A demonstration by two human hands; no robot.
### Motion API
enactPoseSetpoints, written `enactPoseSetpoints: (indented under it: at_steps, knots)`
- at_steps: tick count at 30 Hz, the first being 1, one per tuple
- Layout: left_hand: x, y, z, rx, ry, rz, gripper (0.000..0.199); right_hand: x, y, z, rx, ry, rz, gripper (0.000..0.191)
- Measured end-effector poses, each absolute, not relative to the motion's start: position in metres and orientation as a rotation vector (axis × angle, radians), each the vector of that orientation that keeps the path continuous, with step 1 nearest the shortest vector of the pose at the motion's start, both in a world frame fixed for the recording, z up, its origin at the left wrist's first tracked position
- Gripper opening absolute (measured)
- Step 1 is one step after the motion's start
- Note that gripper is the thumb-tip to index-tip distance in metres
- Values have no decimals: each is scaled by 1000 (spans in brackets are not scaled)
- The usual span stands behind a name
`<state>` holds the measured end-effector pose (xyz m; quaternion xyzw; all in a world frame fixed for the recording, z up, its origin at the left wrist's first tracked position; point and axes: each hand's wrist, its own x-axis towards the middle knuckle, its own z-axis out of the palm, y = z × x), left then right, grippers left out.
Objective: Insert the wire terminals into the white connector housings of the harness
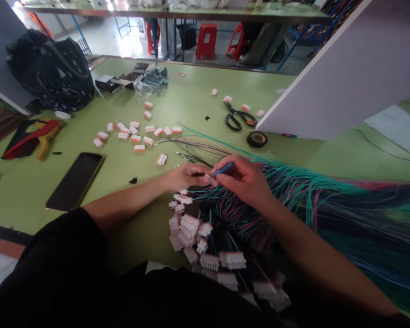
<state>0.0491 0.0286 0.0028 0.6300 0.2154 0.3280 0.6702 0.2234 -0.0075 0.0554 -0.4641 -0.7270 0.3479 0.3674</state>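
Between the fingers of my left hand (188,176) is a small white connector (211,179). My right hand (243,178) grips a blue pen-like tool (223,169), its lower end close to the connector; whether the tip touches it is hidden by the fingers. Teal, pink and dark wires (294,182) run from near both hands toward the right. Below the hands lies a cluster of wired white connectors (190,225). Loose white-and-orange connectors (139,148) are scattered on the green table (150,173) beyond my left forearm.
Black scissors (233,121) and black tape (257,139) lie ahead, beside a pale upright panel (338,73). At left are a phone (74,182), a red-and-yellow tool (43,136) and a dark bag (54,68). Red stools (206,42) stand beyond the table.
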Motion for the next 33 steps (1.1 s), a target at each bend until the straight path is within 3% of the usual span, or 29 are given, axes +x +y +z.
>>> enactPoseSetpoints:
  at_steps: [16, 33]
  knots:
    - [45, 33, 6, 1661, 444, 611, 8, 230, -7, 56, -1142, -2123, 836, 8]
    - [38, 37, -4, 1624, 470, 471, 20, 232, -3, 38, -956, -2310, 649, 10]
